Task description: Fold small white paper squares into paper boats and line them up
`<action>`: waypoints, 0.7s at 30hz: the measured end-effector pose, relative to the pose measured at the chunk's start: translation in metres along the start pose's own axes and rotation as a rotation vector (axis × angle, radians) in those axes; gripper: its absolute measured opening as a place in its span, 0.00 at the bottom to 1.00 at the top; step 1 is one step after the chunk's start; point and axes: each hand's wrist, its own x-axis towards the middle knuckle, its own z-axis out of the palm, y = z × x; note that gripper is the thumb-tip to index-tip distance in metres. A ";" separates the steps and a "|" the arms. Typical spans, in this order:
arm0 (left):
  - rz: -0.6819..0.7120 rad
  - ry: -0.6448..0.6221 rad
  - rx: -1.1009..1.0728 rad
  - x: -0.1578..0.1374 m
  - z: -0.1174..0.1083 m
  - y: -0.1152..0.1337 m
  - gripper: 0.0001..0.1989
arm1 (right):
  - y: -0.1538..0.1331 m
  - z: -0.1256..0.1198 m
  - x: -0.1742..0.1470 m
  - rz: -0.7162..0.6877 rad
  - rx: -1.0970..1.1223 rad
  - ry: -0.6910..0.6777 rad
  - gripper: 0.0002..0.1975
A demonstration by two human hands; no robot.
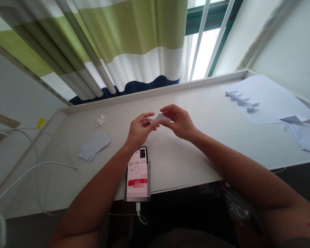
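Between my two hands is a small piece of folded white paper (160, 117), its upper edge forming a peak. My left hand (142, 129) pinches its left side with thumb and fingers. On the right side, my right hand (179, 120) grips it with the thumb along the lower edge and the fingers curled behind. Both hands are raised over the middle of the white table (170, 162). A phone (138, 168) showing a timer lies just below my left wrist, at the table's front edge.
Several folded paper boats (244, 101) stand in a row on a large white sheet (268, 100) at right. A stack of paper (307, 136) lies near the right edge, loose slips (94, 146) and crumpled tissue (100, 120) at left. White cables (51, 165) cross the left side.
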 end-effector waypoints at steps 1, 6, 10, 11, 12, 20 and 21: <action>-0.001 -0.007 0.004 0.000 0.000 0.000 0.26 | 0.000 0.000 0.000 0.005 0.019 -0.006 0.22; 0.047 0.048 -0.034 0.000 0.001 0.001 0.25 | 0.003 -0.003 0.003 0.134 0.091 0.017 0.31; 0.051 0.054 -0.050 0.001 0.000 0.002 0.24 | 0.002 -0.008 0.006 0.245 0.105 -0.049 0.27; 0.052 0.050 -0.049 0.002 -0.001 0.001 0.24 | 0.001 -0.008 0.006 0.252 0.108 -0.058 0.27; 0.052 0.043 -0.044 0.002 -0.001 0.000 0.23 | 0.000 -0.008 0.006 0.253 0.113 -0.059 0.26; 0.009 -0.080 0.077 0.001 -0.004 -0.001 0.14 | 0.003 -0.004 0.004 0.217 0.099 -0.049 0.26; 0.008 -0.086 0.088 0.000 -0.003 -0.001 0.14 | 0.003 -0.004 0.004 0.210 0.104 -0.057 0.26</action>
